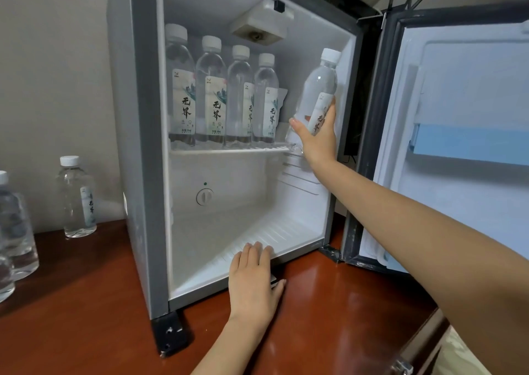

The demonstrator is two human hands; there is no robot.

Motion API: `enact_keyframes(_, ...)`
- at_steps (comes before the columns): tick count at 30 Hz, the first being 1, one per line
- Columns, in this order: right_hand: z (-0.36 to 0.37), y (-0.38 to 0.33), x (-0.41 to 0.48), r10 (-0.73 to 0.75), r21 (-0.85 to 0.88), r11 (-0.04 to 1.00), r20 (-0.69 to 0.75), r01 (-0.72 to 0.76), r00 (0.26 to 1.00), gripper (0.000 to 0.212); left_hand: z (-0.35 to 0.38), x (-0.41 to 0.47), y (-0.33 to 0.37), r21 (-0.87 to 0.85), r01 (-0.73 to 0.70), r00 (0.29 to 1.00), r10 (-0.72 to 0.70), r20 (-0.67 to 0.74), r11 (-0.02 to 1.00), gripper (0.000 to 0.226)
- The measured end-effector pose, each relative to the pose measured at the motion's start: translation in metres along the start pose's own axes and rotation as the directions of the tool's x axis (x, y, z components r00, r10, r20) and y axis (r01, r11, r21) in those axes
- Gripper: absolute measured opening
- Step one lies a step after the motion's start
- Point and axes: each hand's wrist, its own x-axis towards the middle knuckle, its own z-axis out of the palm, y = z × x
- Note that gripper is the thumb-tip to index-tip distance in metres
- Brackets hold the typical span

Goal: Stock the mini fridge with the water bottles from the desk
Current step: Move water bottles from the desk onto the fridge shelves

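The right hand [317, 137] has its thumb and fingers wrapped round the lower half of a clear plastic water bottle with a white cap and pale label [319, 88]. This bottle sits inside the grey, white-lined mini fridge [143, 145], tilted with its cap toward the fridge's right inner wall. Its base is at the right end of the clear upper shelf [229, 151]; the palm hides whether it rests there. Four matching upright bottles [211, 88] line the shelf's left and middle, leaving a gap before the held one.

The left hand [252, 277] lies flat with straight fingers on the fridge's lower front lip, holding nothing. Behind it the ribbed white floor runs back to a round white dial [204, 196].

The white-lined fridge door [458, 145] stands wide open on the right, cut off by the frame. Left of the fridge, on the reddish-brown wooden desk [86, 303], stands another clear bottle [76, 197]. Further blurred bottles [14, 231] are cropped at the edge, their number unclear.
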Motion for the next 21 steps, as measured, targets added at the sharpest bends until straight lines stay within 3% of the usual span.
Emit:
enact_keyframes(5, -0.004, -0.004, 0.002, 0.034, -0.042, 0.999, -0.009, -0.034, 0.999, 0.104, 0.001, 0.000, -0.001, 0.004, 0.003, 1.000, -0.003, 0.013, 1.000, 0.069)
enact_keyframes(21, 0.001, -0.007, 0.013, 0.043, -0.204, 0.978, 0.028, -0.037, 0.999, 0.089, 0.000, -0.006, -0.001, 0.026, -0.020, 0.999, 0.019, 0.041, 0.999, 0.072)
